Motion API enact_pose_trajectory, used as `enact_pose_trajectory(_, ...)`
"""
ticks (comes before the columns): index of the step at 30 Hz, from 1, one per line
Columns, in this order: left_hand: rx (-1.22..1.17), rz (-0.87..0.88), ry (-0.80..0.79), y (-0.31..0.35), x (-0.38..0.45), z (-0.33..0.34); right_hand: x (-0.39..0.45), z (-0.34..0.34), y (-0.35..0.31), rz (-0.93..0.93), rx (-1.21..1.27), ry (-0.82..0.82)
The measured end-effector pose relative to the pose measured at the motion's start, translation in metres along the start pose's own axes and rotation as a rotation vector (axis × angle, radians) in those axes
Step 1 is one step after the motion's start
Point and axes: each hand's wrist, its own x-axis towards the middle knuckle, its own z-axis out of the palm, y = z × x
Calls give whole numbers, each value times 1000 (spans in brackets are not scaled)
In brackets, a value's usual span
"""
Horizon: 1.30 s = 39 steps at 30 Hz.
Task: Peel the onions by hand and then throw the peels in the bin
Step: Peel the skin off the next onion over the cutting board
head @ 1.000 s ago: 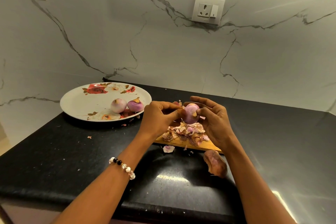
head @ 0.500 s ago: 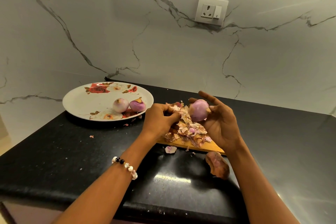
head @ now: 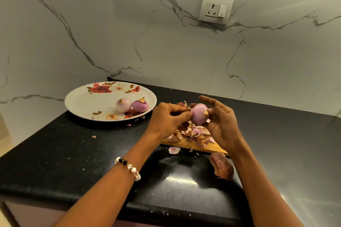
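Observation:
A pink peeled onion point(head: 199, 113) is held above the wooden board point(head: 203, 148). My right hand point(head: 221, 125) grips it from the right, with the forefinger stretched out over it. My left hand point(head: 168, 119) pinches at the onion's left side with thumb and fingertips. A heap of dry peels point(head: 191, 134) lies on the board under my hands. Two peeled onions point(head: 132, 105) sit on a white flowered plate point(head: 86, 101) to the left. No bin is in view.
A large brown peel point(head: 221, 166) and a small pink scrap point(head: 174, 150) lie on the black counter point(head: 55, 162) in front of the board. Small flakes are scattered near the plate. A marble wall with two sockets stands behind.
My left hand, which had drawn away towards the peel heap, has come back to the onion's left side. My right hand kept hold of the onion and turned it a little.

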Motion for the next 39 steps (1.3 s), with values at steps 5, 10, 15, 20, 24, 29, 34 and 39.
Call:
enact_pose_trajectory(5,0,-31,-18,0,-1,-1,-1,2,1,-7,-76,11)
enact_pose_trajectory(10,15,-37,8,0,0,0,-1,4,3,7,-71,25)
enact_pose_trajectory(15,-97,-62,40,5,-1,0,-2,4,0,40,102,26)
enact_pose_trajectory(20,-115,-77,72,3,0,1,-3,5,-5,133,322,-45)
enact_pose_trajectory(24,-118,-96,105,2,0,0,-6,3,-8,146,477,-80)
enact_pose_trajectory(29,15,-85,173,-2,2,-2,-3,-4,-8,110,491,-59)
enact_pose_trajectory(34,91,20,110,2,0,-2,-5,-1,-8,143,496,-17)
enact_pose_trajectory(39,96,200,-5,8,-6,1,-5,2,-9,140,374,-10)
